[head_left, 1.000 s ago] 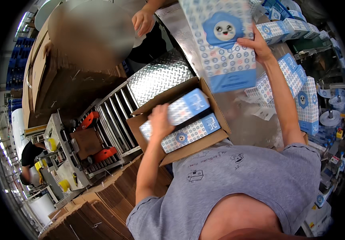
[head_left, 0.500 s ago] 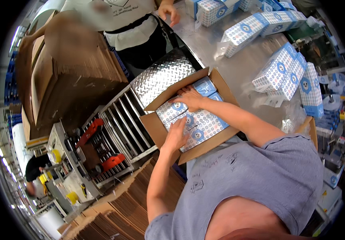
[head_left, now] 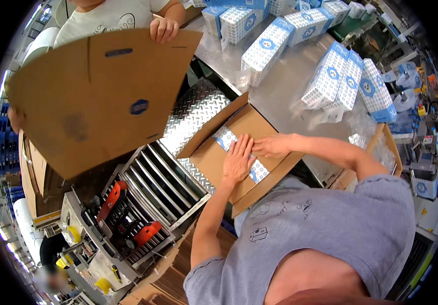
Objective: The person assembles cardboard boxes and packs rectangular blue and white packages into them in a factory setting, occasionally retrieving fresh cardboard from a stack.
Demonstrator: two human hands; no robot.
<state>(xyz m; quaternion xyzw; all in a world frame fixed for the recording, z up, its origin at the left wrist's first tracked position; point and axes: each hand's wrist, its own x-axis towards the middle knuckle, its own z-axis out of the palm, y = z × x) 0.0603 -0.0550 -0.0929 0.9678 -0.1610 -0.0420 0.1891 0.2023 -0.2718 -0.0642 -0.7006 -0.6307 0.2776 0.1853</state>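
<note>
In front of me is a cardboard box (head_left: 208,169), two opposite flaps folded inward and the other two standing out. Between the folded flaps shows a strip of blue-and-white patterned packs (head_left: 259,172). My left hand (head_left: 237,159) lies flat over the left folded flap, fingers stretched across the gap onto the packs. From the right, my right hand (head_left: 274,146) presses on the right folded flap (head_left: 253,122), fingers extended, their tips beside the left hand's. Neither hand grasps anything.
Left of the box, a co-worker's hand (head_left: 164,29) holds a large flat cardboard sheet (head_left: 107,96). More patterned packs (head_left: 267,47) stand on the metal table (head_left: 285,99). A roller conveyor (head_left: 160,178) and a red-sided taping unit (head_left: 145,234) lie at left.
Two box flaps have been folded in over the packs, and my hands have moved from the packs onto these flaps. The co-worker has brought a large cardboard sheet into view.
</note>
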